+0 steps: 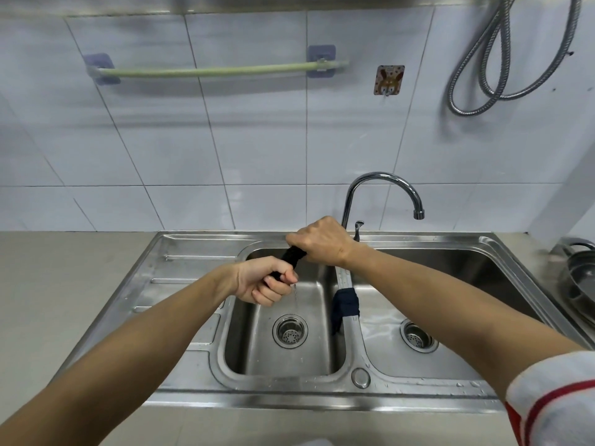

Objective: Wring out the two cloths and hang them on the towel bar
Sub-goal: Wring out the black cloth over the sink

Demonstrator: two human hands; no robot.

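A dark cloth (291,256) is twisted into a tight roll over the left basin of the steel sink (193,252). My left hand (265,284) grips its near end and my right hand (323,241) grips its far end. Thin drops of water fall from the roll toward the drain. A second dark blue cloth (344,305) hangs draped over the divider between the two basins. The pale green towel bar (222,71) runs across the tiled wall above, with nothing on it.
A curved chrome faucet (383,185) stands behind the divider, just beyond my right hand. A dark pan (579,278) sits at the right counter edge. A metal shower hose (492,59) loops on the wall at upper right, beside a small sticker hook (389,80).
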